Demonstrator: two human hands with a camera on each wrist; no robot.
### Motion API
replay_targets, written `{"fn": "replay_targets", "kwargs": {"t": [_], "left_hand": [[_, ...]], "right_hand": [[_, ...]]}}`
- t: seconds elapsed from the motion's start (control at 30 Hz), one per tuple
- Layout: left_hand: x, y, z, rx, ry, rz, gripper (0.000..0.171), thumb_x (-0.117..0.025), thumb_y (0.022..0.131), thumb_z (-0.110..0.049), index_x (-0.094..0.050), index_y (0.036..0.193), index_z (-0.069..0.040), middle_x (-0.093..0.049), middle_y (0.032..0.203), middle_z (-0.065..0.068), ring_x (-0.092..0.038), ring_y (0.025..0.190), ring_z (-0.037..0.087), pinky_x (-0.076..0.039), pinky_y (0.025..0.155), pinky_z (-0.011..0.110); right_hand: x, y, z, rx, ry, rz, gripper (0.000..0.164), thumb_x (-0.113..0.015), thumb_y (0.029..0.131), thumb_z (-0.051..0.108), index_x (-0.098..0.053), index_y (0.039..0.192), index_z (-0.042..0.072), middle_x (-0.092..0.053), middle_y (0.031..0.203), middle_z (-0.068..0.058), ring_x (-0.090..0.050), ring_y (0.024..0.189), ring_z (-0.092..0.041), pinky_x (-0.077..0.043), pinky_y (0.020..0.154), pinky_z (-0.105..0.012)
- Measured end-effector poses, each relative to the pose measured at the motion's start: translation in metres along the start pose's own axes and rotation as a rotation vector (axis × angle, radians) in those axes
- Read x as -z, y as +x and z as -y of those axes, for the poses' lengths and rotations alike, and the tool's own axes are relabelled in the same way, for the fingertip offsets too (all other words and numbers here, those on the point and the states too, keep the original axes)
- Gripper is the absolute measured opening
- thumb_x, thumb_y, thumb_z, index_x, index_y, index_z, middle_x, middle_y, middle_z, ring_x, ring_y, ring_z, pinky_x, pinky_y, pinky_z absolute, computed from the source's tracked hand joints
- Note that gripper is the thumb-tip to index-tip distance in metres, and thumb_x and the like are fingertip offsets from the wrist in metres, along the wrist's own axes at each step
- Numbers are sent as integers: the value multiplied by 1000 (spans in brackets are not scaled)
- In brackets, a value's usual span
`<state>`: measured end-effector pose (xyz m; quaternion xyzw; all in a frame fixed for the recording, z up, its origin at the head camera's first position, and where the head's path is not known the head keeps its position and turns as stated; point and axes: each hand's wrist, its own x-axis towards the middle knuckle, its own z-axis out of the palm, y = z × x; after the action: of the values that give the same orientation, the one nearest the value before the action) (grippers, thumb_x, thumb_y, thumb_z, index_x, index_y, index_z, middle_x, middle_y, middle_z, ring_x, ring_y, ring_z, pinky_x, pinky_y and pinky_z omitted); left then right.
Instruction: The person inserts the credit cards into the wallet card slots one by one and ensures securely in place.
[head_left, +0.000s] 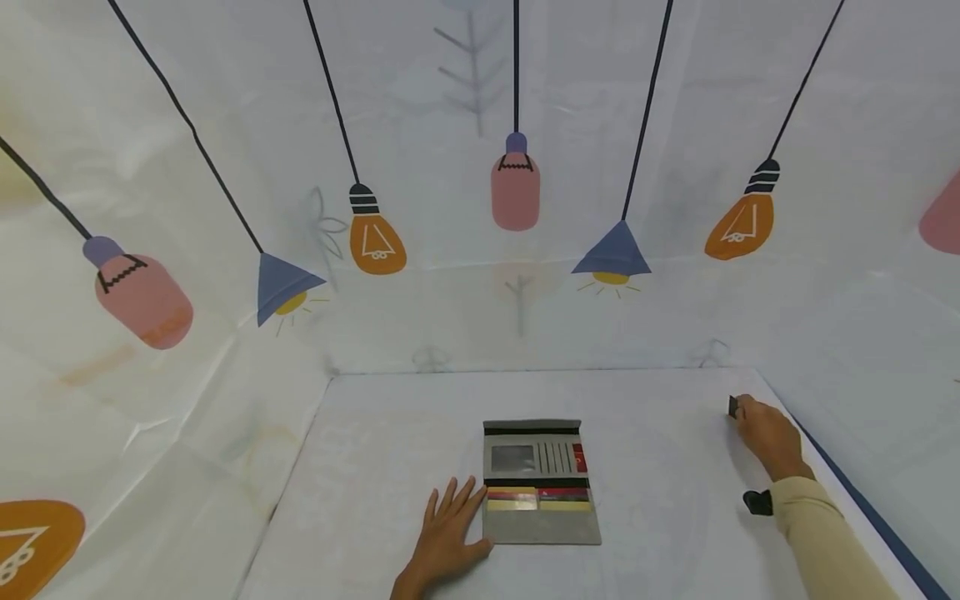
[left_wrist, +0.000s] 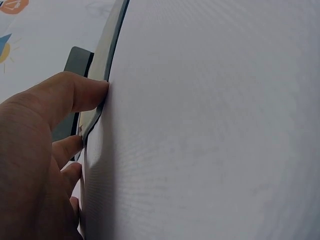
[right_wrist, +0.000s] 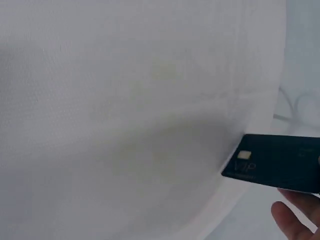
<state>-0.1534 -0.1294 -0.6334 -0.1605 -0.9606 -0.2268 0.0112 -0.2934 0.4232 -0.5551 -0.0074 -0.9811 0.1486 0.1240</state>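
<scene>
A grey wallet (head_left: 540,529) lies spread flat on the white table, with several red and yellow cards (head_left: 564,498) tucked in its lower slots and a clear window in its upper half. My left hand (head_left: 448,533) rests on the table at the wallet's left edge, fingers spread. In the left wrist view, the thumb (left_wrist: 90,95) and a fingertip touch the wallet's edge. Far to the right, my right hand (head_left: 768,437) pinches a dark bank card (right_wrist: 275,160) with a gold chip and "VIP" printed on it. The card's short edge is close to the table surface.
The white table (head_left: 660,500) ends at a dark blue edge along the right. White sheets printed with hanging lamps (head_left: 516,192) and bulbs enclose it at the back and sides. A black strap piece (head_left: 757,502) shows at the right sleeve.
</scene>
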Motion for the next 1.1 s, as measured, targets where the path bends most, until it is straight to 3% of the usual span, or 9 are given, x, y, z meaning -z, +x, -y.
{"fn": "replay_targets", "kwargs": {"t": [0.07, 0.17, 0.3, 0.43, 0.5, 0.7, 0.83, 1.1], "left_hand": [[0, 0, 0, 0, 7, 0, 79, -69, 83, -53, -44, 152, -24, -39, 160, 6, -30, 149, 42, -18, 115, 67], [1, 0, -1, 2, 11, 2, 79, -70, 83, -52, -43, 152, -24, -39, 160, 6, -30, 149, 41, -18, 116, 67], [2, 1, -1, 11, 7, 1, 80, -71, 81, -51, -44, 152, -23, -39, 161, 6, -30, 149, 41, -17, 117, 67], [0, 1, 1, 12, 11, -13, 81, -72, 81, -50, -44, 152, -24, -39, 160, 5, -30, 149, 41, -17, 116, 67], [-2, 2, 2, 9, 9, -19, 81, -72, 80, -49, -44, 152, -24, -39, 160, 5, -30, 149, 41, -17, 116, 67], [-4, 2, 2, 4, 8, -11, 81, -71, 81, -50, -43, 152, -24, -39, 161, 5, -29, 150, 40, -16, 117, 66], [-2, 2, 1, 6, 1, -10, 81, -71, 80, -49, -44, 152, -23, -39, 160, 6, -29, 150, 40, -16, 117, 66], [-1, 4, -1, 16, -9, 7, 80, -70, 82, -48, -43, 152, -22, -38, 161, 6, -27, 150, 40, -14, 118, 66]], "right_hand": [[4, -1, 4, -40, 35, -67, 25, -45, 96, 2, -55, 108, -18, -64, 92, -38, -63, 66, -41, -50, 52, -49], [10, 0, 9, -145, 178, -114, 31, -42, 98, 5, -56, 110, -19, -64, 94, -39, -64, 62, -36, -48, 49, -40], [14, 0, 22, -324, 449, -3, 44, -38, 102, 15, -48, 131, -18, -59, 121, -42, -75, 80, -36, -58, 71, -44], [9, -6, 37, -422, 627, 127, 52, -38, 104, 22, -40, 141, -15, -46, 138, -43, -77, 86, -28, -54, 93, -51], [5, -11, 44, -437, 682, 159, 53, -38, 105, 24, -40, 140, -15, -42, 141, -43, -77, 84, -22, -56, 93, -45], [-4, -26, 71, -435, 788, 169, 46, -42, 104, 20, -45, 132, -17, -43, 137, -43, -74, 73, -13, -61, 76, -30], [-12, -33, 94, -392, 840, 171, 37, -47, 102, 14, -50, 124, -16, -49, 129, -39, -73, 74, -13, -62, 73, -28], [-39, -42, 131, -336, 929, 221, 27, -56, 98, 7, -57, 112, -15, -68, 94, -17, -72, 72, -18, -62, 67, -31]]}}
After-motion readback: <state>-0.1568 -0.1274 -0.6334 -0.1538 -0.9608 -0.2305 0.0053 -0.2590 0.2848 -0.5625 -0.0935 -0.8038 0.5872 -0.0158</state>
